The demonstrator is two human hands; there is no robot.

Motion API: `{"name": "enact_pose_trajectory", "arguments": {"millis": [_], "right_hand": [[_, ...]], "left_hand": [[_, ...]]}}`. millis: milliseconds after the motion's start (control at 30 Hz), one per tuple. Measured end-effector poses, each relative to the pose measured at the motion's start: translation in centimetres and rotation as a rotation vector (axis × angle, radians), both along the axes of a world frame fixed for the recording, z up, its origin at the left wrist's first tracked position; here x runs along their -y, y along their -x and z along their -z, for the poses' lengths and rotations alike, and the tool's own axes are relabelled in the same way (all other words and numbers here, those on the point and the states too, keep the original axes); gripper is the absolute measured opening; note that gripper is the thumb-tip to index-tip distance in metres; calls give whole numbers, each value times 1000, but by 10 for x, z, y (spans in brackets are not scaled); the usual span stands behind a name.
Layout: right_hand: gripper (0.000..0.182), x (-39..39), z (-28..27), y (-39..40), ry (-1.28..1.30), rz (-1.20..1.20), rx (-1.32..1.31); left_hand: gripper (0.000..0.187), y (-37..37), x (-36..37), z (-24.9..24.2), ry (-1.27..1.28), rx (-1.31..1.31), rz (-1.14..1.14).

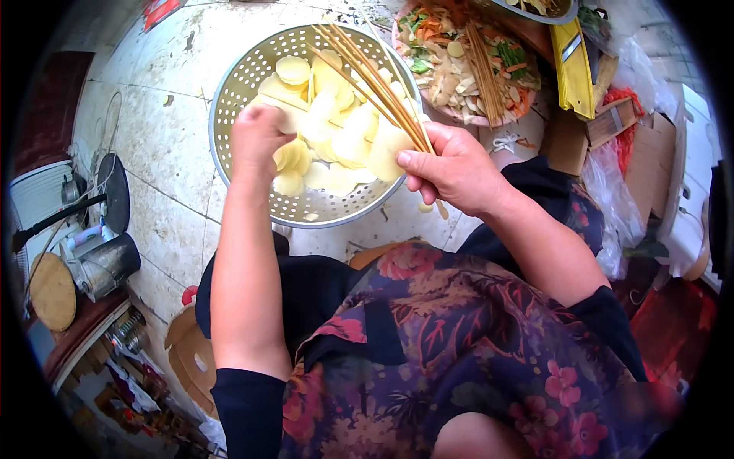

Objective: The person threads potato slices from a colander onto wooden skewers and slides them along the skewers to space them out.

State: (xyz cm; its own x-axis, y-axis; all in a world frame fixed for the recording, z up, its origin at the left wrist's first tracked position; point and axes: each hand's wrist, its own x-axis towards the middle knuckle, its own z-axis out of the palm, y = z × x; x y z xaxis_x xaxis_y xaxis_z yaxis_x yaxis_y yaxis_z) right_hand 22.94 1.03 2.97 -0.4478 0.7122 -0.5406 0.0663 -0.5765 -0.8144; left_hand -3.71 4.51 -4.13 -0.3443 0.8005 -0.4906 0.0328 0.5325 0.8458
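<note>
A perforated metal colander (224, 115) holds many thin, pale yellow potato slices (348, 145). My right hand (459, 164) is closed around a bundle of bamboo skewers (375, 84), which slants up and left over the colander's right side. One potato slice (390, 151) is right beside that thumb; whether it is gripped or threaded cannot be made out. Over the colander's left part, my left hand (258, 141) has its fingers curled together, slightly blurred, close to some slices. What is in those fingers is hidden. A thin stick lies among the slices near it.
A pink-rimmed tray (524, 107) of cut vegetables and more skewers stands at upper right. Beside it are a yellow slicer (572, 65), cardboard (650, 161) and plastic bags (612, 206). At left, a metal pot (111, 264) and round wooden board (53, 291) sit on a low surface.
</note>
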Motion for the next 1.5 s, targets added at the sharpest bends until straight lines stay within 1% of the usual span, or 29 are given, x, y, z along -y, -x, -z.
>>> {"name": "enact_pose_trajectory", "arguments": {"millis": [33, 67, 133, 167, 233, 267, 400, 500, 567, 700, 767, 800, 867, 900, 1000, 1067, 1200, 1267, 1300, 1367, 1400, 1467, 1500], "right_hand": [[14, 1, 2, 0, 15, -22, 13], [14, 2, 4, 1, 31, -45, 26], [14, 3, 3, 4, 37, -53, 16], [14, 4, 2, 5, 44, -56, 9], [14, 4, 1, 9, 46, -66, 9], [15, 5, 1, 10, 47, -63, 9], [15, 6, 1, 11, 54, -68, -6], [15, 6, 1, 11, 43, -83, 1], [15, 6, 1, 10, 34, -92, 10], [15, 6, 2, 9, 22, -85, 8], [15, 5, 2, 8, 13, -90, 22], [15, 5, 3, 8, 14, -89, 23], [17, 5, 5, 8, -10, -98, 38], [17, 5, 6, 8, -10, -98, 38], [17, 5, 6, 7, -11, -98, 41], [13, 5, 5, 7, -2, -103, 51], [13, 6, 8, 5, -3, -113, 52], [12, 6, 8, 5, -2, -112, 47], [12, 6, 8, 5, -2, -112, 47], [12, 7, 8, 6, -12, -88, 38], [12, 6, 9, 6, -11, -87, 39], [12, 6, 11, 6, -6, -77, 36], [12, 6, 12, 5, -5, -75, 37]], "left_hand": [[19, 3, 2, -9, -78, 278, -194], [19, 9, 2, -10, -79, 275, -200], [24, 22, 3, -11, -186, 403, -320], [24, 27, 4, -12, -187, 402, -326], [20, 35, 6, -13, -285, 475, -405], [22, 36, 7, -14, -303, 468, -425], [25, 43, 10, -13, -288, 473, -437], [25, 43, 10, -11, -333, 484, -439], [25, 39, 11, -15, -351, 437, -462], [24, 30, 12, -21, -374, 367, -456], [24, 25, 13, -24, -402, 257, -375], [24, 23, 14, -25, -402, 257, -374], [23, 21, 15, -27, -350, 313, -297], [23, 19, 15, -29, -350, 313, -296], [24, 20, 15, -30, -334, 354, -333], [23, 27, 14, -23, -281, 492, -372], [23, 29, 15, -24, -223, 518, -383], [24, 27, 16, -27, -165, 505, -314], [24, 26, 17, -28, -164, 506, -314], [25, 21, 19, -29, -81, 568, -193], [25, 15, 21, -31, -80, 568, -193], [27, -1, 25, -37, -41, 549, -74], [27, -6, 26, -38, -40, 549, -73]]}}
